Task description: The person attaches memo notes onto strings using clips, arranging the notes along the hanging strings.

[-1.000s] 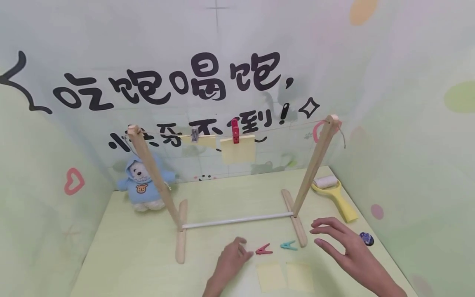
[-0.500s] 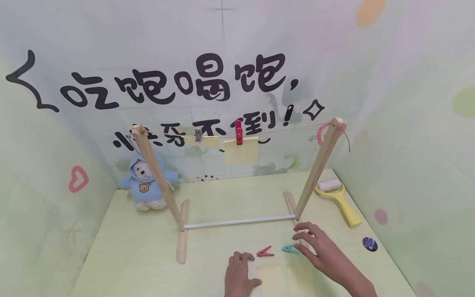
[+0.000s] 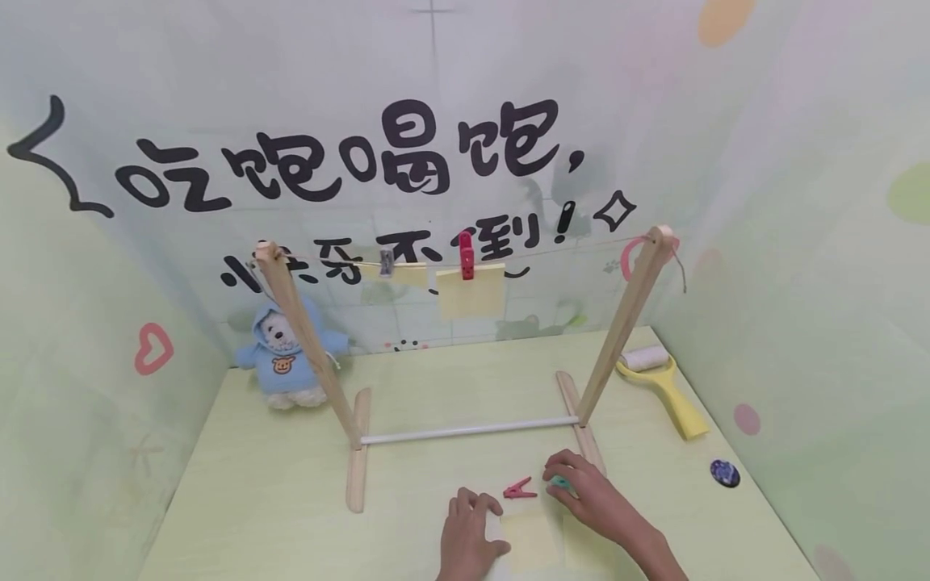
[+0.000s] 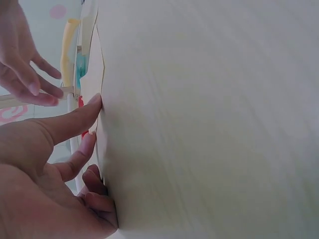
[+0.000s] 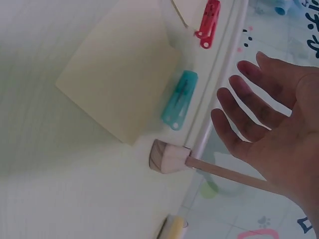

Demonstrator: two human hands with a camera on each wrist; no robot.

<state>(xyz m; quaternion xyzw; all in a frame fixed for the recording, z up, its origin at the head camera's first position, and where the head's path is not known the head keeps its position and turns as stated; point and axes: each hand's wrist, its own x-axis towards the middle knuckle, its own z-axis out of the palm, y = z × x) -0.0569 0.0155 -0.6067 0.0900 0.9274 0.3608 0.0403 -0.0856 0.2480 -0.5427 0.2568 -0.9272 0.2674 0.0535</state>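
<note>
Pale green desk (image 3: 276,484), walled by a pastel backdrop with black lettering, carries all the work near its front edge. Right hand (image 3: 592,500) has its fingers (image 5: 249,94) released and spread, grasping nothing, poised over the small teal plastic clothes peg (image 5: 179,99), which lies flat on the desk just beside the foot of the wooden drying rack (image 3: 581,428) and against 1 pale yellow square sticky note (image 5: 119,89). Left hand (image 3: 472,537) lies low on the desk, fingers (image 4: 82,149) loosely bent and gripping nothing, thumb tip pressed to the edge of a 2nd pale yellow note (image 3: 530,541). Between the hands sits a small red plastic peg (image 3: 518,489).

My reading: this is the reach for the teal peg, before any pinch. Picking it up calls for closing thumb and forefinger on its tail end, since it lies flat and close to the rack foot.

Further out, a white rod (image 3: 468,430) joins the rack feet, and its string holds 2 hung notes under a red peg (image 3: 466,255) and a grey peg (image 3: 386,262). Beyond stand a plush bear in a blue hoodie (image 3: 283,363) and a yellow lint roller (image 3: 664,387).

Hard to tell: whether the right fingertips touch the peg, as the head view covers most of it; the right forearm overlaps the 1st note; a dark round thing (image 3: 724,474) by the wall is too small to name
</note>
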